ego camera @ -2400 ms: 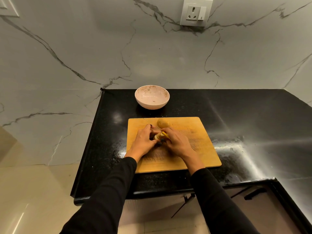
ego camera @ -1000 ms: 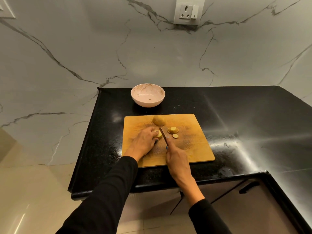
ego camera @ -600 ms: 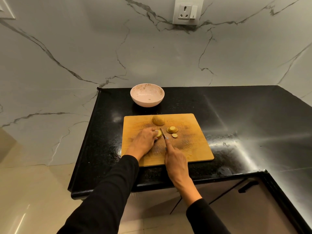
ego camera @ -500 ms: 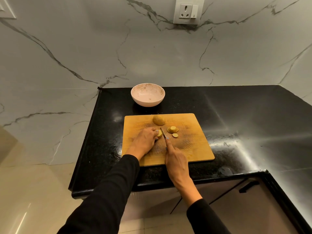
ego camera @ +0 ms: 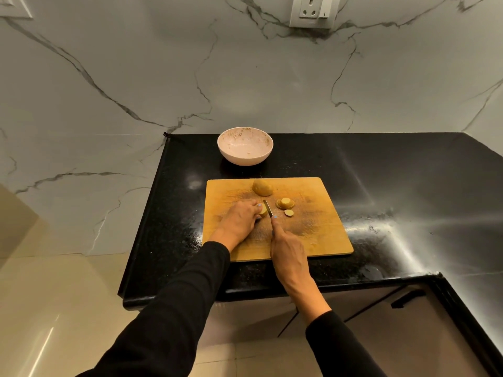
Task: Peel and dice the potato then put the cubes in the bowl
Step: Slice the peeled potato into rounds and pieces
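Head view: mid-frame on the cutting board (ego camera: 321,240), left hand (ego camera: 241,221) curls over the potato piece (ego camera: 263,211) to steady it while right hand (ego camera: 288,251) grips the knife (ego camera: 268,208), blade against its right face for slicing; cut slices (ego camera: 285,204) lie right, potato half (ego camera: 262,187) above, bowl (ego camera: 245,149) waits top-center.
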